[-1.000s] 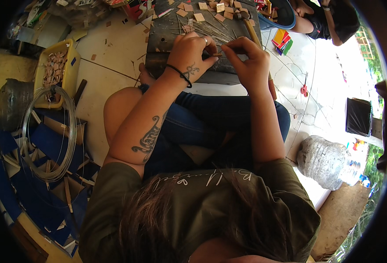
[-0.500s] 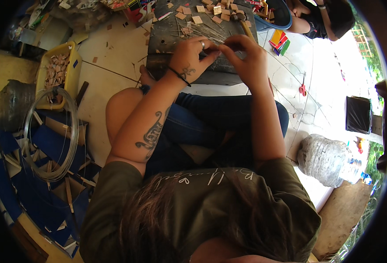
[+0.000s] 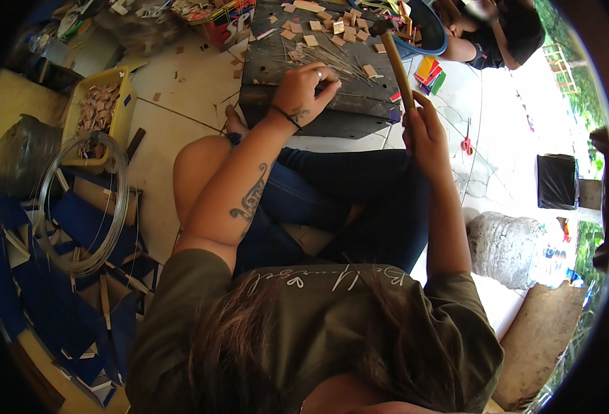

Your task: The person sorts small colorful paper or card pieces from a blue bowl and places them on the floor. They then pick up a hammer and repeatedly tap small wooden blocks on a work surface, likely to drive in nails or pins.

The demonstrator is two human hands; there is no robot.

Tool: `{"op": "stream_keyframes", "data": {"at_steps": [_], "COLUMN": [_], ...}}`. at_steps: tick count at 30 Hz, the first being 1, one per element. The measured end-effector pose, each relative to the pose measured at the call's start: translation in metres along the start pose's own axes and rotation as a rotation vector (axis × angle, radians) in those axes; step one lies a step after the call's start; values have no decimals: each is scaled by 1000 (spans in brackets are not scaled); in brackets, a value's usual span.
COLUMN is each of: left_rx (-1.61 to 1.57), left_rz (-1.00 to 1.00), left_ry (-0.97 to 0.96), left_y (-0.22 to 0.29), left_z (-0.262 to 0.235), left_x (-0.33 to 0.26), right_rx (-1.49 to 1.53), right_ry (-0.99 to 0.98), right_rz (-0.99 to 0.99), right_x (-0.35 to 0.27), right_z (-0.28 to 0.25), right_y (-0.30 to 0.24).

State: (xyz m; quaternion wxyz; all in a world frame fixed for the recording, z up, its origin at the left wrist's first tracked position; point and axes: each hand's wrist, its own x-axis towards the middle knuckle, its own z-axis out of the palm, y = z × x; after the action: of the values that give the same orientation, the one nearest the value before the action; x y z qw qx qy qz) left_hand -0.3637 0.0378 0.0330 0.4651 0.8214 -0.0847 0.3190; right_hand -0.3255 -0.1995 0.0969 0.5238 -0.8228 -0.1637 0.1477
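I sit cross-legged on the floor at a dark wooden board (image 3: pixel 346 114) strewn with small tan wooden squares (image 3: pixel 351 32) and thin sticks (image 3: pixel 332 63). My left hand (image 3: pixel 309 86) rests on the board. Its fingertips are pinched on a small thin piece that is too small to make out. My right hand (image 3: pixel 425 131) is off the board's right edge and grips the wooden handle of a hammer (image 3: pixel 396 65). The hammer's head points up over the board.
A yellow crate (image 3: pixel 121 117) of wood bits and a wire coil (image 3: pixel 87 207) lie on my left, over blue panels (image 3: pixel 76 224). Red scissors (image 3: pixel 467 145), coloured blocks (image 3: pixel 430 72), a black box (image 3: pixel 556 181) and a grey sack (image 3: pixel 508 245) are on my right. Another person (image 3: pixel 491 31) sits beyond a blue basin (image 3: pixel 432 38).
My right hand has left the board, moved to the right and now holds the hammer upright. My left hand stays pinched on the board.
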Motion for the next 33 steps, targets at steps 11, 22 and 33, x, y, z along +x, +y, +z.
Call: {"op": "stream_keyframes", "data": {"at_steps": [11,22,33], "left_rx": [-20,-12,-20], "left_rz": [-6,20,53], "left_ry": [-17,-21,-10], "left_y": [-3,-3,-4], "left_z": [3,2,2], "left_x": [-1,0,-1], "right_rx": [-609,-622,-542], "right_ry": [12,-14,26], "right_rz": [-331,-371,-371], "right_x": [-81,-78,-75], "right_z": [0,-1,0], "right_y": [-61,-58,-54]}}
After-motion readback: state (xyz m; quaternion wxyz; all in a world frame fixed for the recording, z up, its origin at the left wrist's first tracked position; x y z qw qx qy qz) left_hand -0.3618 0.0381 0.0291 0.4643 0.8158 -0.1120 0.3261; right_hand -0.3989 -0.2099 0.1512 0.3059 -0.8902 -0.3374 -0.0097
